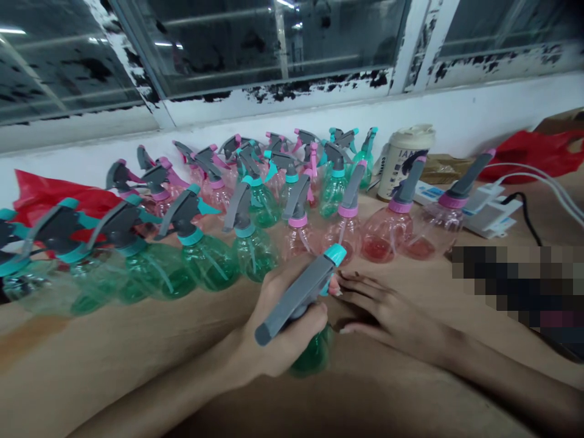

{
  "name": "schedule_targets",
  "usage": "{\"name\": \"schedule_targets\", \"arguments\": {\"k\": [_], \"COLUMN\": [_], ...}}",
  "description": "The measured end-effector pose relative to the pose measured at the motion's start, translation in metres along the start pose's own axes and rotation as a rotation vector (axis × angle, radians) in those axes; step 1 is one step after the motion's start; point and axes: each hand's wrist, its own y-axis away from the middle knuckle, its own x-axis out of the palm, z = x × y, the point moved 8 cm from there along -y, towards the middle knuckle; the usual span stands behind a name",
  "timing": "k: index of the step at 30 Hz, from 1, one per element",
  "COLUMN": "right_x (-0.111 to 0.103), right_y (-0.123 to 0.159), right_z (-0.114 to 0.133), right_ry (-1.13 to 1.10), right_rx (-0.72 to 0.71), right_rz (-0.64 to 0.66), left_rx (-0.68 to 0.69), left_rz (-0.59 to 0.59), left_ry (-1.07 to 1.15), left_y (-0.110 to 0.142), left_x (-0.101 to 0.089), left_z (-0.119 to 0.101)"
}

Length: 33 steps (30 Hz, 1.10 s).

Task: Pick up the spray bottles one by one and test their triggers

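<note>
While the left hand clasps 1 green spray bottle around its neck, teal nozzle aimed away and rightward, the right hand lies just beside it, loose and released, over the table. That bottle's at center, nearer than 4 pink-collared bottles, a printed cup farther back!

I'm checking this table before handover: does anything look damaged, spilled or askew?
Along the windows, ragged black and white patches look like worn or peeling paint. On the table at picture left, an orange-brown patch also stands out; whether it's a stain, I can't tell. No spill shows around the spray bottles.
</note>
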Motion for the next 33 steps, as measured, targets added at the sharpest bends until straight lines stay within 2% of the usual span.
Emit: {"name": "schedule_targets", "arguments": {"k": [6, 12, 17, 23, 29, 33], "right_x": [0.000, -0.001, -0.004, -0.002, 0.000, 0.000], "right_y": [0.000, 0.000, -0.001, -0.002, -0.002, -0.002], "right_z": [0.000, -0.001, -0.002, -0.003, -0.003, -0.002], "right_ry": [-0.006, -0.034, -0.073, -0.086, -0.045, -0.051], "right_rx": [-0.010, -0.008, -0.009, 0.001, -0.003, -0.005], "right_rz": [-0.036, -0.060, -0.090, -0.068, -0.028, -0.034], "left_rx": [-0.020, -0.034, -0.053, -0.066, -0.027, 0.060], "left_rz": [-0.058, -0.070, -0.066, -0.070, -0.039, -0.045], "left_ry": [-0.008, 0.010, -0.075, -0.075, -0.063, -0.047], "left_y": [0.000, 0.002, 0.004, 0.004, 0.005, 0.002], "left_x": [0.000, 0.002, 0.006, 0.010, 0.007, 0.005], "left_z": [0.002, 0.007, 0.013, 0.019, 0.017, 0.008]}}
